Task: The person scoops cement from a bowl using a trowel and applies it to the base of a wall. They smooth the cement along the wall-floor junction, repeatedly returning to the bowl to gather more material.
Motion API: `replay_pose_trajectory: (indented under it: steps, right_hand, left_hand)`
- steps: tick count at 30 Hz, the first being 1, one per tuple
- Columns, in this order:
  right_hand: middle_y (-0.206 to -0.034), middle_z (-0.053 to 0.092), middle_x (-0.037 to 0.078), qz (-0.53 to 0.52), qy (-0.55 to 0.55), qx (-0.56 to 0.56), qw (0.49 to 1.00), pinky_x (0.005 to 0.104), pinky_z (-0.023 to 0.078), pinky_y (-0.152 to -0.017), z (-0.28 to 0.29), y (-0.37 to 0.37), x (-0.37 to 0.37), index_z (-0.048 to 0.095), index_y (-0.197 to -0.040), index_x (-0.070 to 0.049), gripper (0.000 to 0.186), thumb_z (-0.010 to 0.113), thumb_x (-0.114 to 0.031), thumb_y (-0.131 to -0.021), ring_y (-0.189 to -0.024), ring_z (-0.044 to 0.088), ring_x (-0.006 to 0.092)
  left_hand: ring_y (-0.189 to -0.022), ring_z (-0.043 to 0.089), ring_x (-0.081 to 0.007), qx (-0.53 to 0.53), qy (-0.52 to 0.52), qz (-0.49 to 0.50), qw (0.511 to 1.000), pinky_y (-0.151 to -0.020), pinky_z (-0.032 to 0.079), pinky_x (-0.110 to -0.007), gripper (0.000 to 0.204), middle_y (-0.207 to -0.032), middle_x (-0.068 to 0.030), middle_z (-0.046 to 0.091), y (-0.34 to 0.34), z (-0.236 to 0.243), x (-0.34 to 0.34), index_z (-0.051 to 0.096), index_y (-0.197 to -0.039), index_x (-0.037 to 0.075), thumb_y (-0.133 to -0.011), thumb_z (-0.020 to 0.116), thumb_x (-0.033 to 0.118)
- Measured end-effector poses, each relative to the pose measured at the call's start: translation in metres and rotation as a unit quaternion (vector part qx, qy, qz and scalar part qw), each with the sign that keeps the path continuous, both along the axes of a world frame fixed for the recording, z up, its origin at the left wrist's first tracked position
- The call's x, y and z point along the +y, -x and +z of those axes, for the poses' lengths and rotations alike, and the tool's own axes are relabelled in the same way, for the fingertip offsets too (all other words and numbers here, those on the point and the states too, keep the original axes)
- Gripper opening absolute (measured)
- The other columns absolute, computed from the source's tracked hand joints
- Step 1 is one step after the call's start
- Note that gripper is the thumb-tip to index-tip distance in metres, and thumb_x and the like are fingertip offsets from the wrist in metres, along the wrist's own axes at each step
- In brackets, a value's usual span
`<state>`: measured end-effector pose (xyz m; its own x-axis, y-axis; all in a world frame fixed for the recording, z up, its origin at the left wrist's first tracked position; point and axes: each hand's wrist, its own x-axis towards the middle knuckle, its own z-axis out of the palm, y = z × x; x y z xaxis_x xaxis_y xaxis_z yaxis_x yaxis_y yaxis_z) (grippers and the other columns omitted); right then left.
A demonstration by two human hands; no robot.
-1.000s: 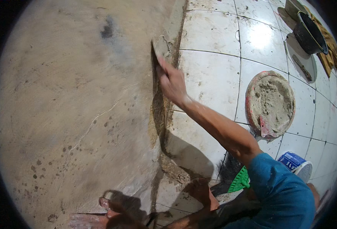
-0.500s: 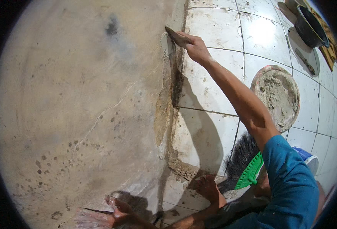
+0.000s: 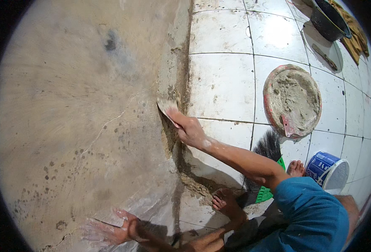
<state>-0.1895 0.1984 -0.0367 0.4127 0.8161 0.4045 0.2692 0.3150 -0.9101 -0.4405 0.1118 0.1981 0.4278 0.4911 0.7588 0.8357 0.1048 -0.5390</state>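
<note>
Brace, tilt low, stroke evenly

Well left of the mortar pan (image 3: pixel 268 103), the left hand (image 3: pixel 110 229) lies spread on the wall (image 3: pixel 68 105), a useful brace. Nearer the pan's left, the right hand (image 3: pixel 192 132) grasps a scraper (image 3: pixel 168 108) against the grey strip (image 3: pixel 167 75); light, even pressure should smooth it. Mortar (image 3: pixel 296 94) lies inside the pan.

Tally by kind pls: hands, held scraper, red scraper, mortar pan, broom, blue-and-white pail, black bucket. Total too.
Left hand and right hand: 2
Held scraper: 1
Red scraper: 1
Mortar pan: 1
Broom: 1
Blue-and-white pail: 1
Black bucket: 1
Total: 8
</note>
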Motion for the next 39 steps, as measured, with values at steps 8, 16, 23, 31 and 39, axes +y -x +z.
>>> replay_pose_trajectory:
  steps: [8,16,23,31,39]
  right_hand:
    - [-0.082,0.073,0.019,-0.130,0.202,0.245,0.939,0.0439,0.053,-0.066,-0.002,-0.195,0.133,0.074,-0.102,0.003,0.031,0.059,-0.021,-0.088,-0.074,0.070,0.0268]
    - [-0.095,0.072,0.008,0.002,0.104,0.147,0.984,0.0336,0.054,-0.074,0.050,-0.202,0.173,0.073,-0.114,0.007,0.033,0.056,-0.005,-0.089,-0.085,0.067,0.0178]
    - [-0.116,0.075,0.020,0.019,0.164,0.055,0.985,0.0373,0.056,-0.094,0.044,-0.113,0.080,0.068,-0.134,-0.005,0.048,0.052,-0.005,-0.089,-0.101,0.073,0.0277]
    - [-0.126,0.067,0.027,-0.091,0.096,0.002,0.991,0.0439,0.060,-0.088,0.068,-0.003,0.047,0.058,-0.146,-0.012,0.061,0.051,-0.001,-0.086,-0.097,0.074,0.0374]
    - [-0.125,0.073,0.019,-0.059,0.028,0.037,0.997,0.0341,0.053,-0.100,0.077,-0.119,0.062,0.068,-0.133,-0.003,0.043,0.050,-0.002,-0.095,-0.112,0.072,0.0224]
  left_hand:
    - [-0.156,0.025,-0.0402,0.016,-0.008,0.010,1.000,-0.124,0.013,-0.062,0.073,-0.170,-0.0129,0.029,0.009,0.010,-0.001,0.042,-0.160,0.014,-0.098,0.060,0.047]
    - [-0.154,0.031,-0.0398,0.008,-0.006,0.029,1.000,-0.124,0.018,-0.061,0.067,-0.167,-0.0116,0.036,0.006,0.009,-0.007,0.049,-0.156,0.016,-0.096,0.062,0.042]
    - [-0.154,0.032,-0.0400,0.022,-0.012,0.040,0.999,-0.124,0.019,-0.061,0.065,-0.166,-0.0116,0.038,0.009,0.014,-0.011,0.050,-0.155,0.016,-0.096,0.062,0.041]
    - [-0.153,0.033,-0.0406,0.011,-0.007,0.043,0.999,-0.124,0.020,-0.060,0.064,-0.165,-0.0113,0.041,-0.004,0.012,-0.004,0.051,-0.155,0.018,-0.096,0.063,0.040]
    - [-0.152,0.034,-0.0427,-0.002,0.005,0.036,0.999,-0.123,0.021,-0.061,0.063,-0.162,-0.0120,0.046,0.010,0.020,-0.006,0.053,-0.153,0.018,-0.096,0.062,0.044]
